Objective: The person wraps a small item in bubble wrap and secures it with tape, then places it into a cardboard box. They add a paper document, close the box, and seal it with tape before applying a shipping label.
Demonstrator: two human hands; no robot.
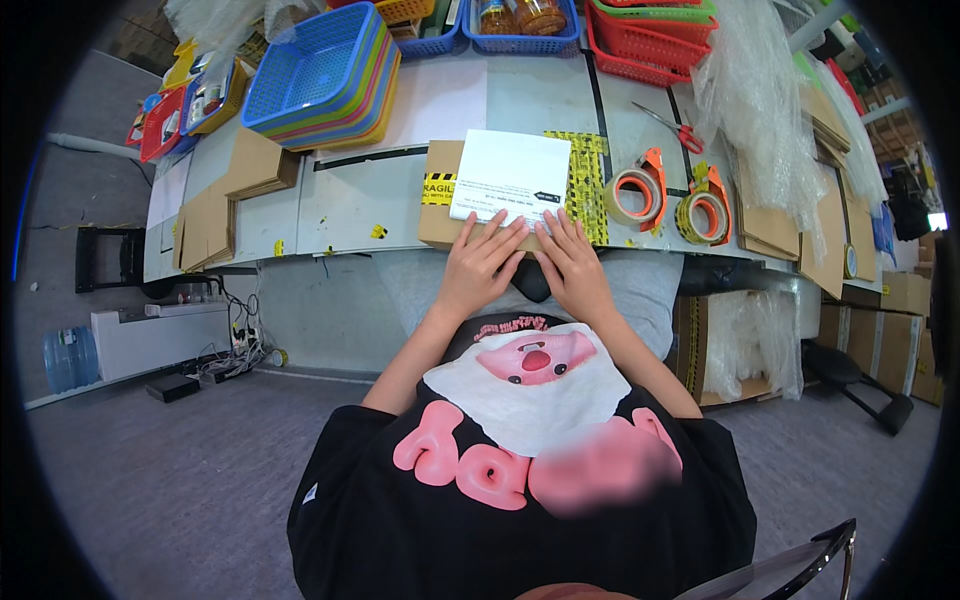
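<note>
A small cardboard box (441,156) lies at the table's front edge, with yellow-and-black warning tape (439,189) across its left side. On top of it rests a white printed paper (514,161), whose writing faces away from me. My left hand (486,259) lies palm down over the near edge of the box and paper, fingers spread. Beside it, my right hand (568,255) is laid the same way, fingertips on the paper's near right corner. Neither hand grips anything. A patch of warning-tape strips (589,180) covers the tabletop right of the box.
Right of the box are a clear-tape dispenser (634,196), a warning-tape dispenser (703,214) and red-handled scissors (686,137). Stacked plastic baskets (322,82) stand back left. Flat cardboard pieces (206,225) lie at left; bubble wrap (757,112) hangs at right.
</note>
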